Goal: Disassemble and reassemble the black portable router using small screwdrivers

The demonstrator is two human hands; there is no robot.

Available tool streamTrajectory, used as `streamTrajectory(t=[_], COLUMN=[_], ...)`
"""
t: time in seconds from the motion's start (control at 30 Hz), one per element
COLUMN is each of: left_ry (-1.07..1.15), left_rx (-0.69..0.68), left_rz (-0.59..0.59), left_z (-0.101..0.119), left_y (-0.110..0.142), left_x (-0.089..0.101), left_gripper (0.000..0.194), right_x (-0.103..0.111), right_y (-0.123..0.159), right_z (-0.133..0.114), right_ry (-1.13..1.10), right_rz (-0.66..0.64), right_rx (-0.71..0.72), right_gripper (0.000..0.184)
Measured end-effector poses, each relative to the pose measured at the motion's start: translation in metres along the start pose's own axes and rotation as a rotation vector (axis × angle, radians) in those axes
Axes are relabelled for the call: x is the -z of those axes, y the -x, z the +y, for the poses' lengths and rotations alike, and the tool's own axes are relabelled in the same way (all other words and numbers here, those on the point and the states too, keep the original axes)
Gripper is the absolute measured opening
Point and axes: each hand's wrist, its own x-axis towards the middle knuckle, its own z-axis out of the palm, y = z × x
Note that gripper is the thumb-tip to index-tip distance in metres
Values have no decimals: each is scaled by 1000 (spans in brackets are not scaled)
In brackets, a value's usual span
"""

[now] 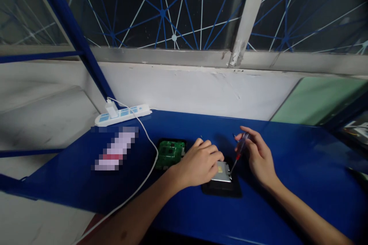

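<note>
My right hand [260, 157] grips a screwdriver [240, 146] with a clear purple and red handle. Its thin shaft slants down to the right edge of a flat silver metal plate [222, 175], which bears a small yellowish patch. Across the left part of that plate lies my left hand [201, 162], its fingers bent over the far side and holding it. Under the plate is a black base [222, 190]. Just left of my left hand, a green circuit board [169, 153] sits in a black housing, partly covered by my wrist.
A white power strip [143, 110] with a plugged-in charger [111, 109] stands at the back left of the blue table [184, 218]. From it a white cable [149, 168] runs over the table and my left forearm. A blurred pinkish item [119, 147] lies on the left.
</note>
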Motion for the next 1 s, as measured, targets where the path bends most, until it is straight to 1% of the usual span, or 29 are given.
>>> streamTrajectory(t=[0.13, 0.33, 0.53, 0.73, 1.0], left_ry=[25, 22, 15, 4, 53], left_rx=[-28, -90, -109, -146, -171], left_rz=[-13, -20, -36, -52, -38], left_z=[3, 7, 7, 7, 9], left_y=[1, 2, 2, 2, 2], left_x=[-1, -3, -4, -4, -6], left_gripper=[20, 20, 22, 19, 22], right_x=[0, -1, -1, 0, 0], right_y=[0, 0, 1, 1, 3], right_z=[-1, -3, -4, -4, -5], right_ry=[-5, -7, 16, 41, 50], right_rz=[-25, -30, -44, -57, -74], right_rx=[13, 12, 24, 28, 13], right_gripper=[30, 29, 28, 28, 28])
